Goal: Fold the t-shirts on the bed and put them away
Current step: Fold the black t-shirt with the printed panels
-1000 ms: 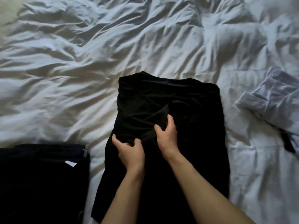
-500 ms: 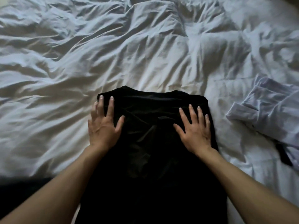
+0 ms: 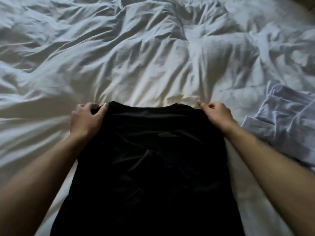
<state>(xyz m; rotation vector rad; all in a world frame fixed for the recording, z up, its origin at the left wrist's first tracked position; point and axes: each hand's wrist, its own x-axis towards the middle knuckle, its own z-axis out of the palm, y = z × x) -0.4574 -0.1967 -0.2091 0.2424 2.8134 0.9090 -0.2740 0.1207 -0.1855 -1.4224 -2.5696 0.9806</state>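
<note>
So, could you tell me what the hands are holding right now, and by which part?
Both hold the black t-shirt by its far shoulder corners: the left hand one, the right hand the other.

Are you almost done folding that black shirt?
Partly. The black cotton t-shirt lies on the rumpled white duvet as a narrow strip, so its sides look already folded in. Right now the left hand and right hand pinch its two top corners, probably to fold it in half. The crumpled pale lavender garment on the right is not folded yet, and nothing looks put away.
</note>
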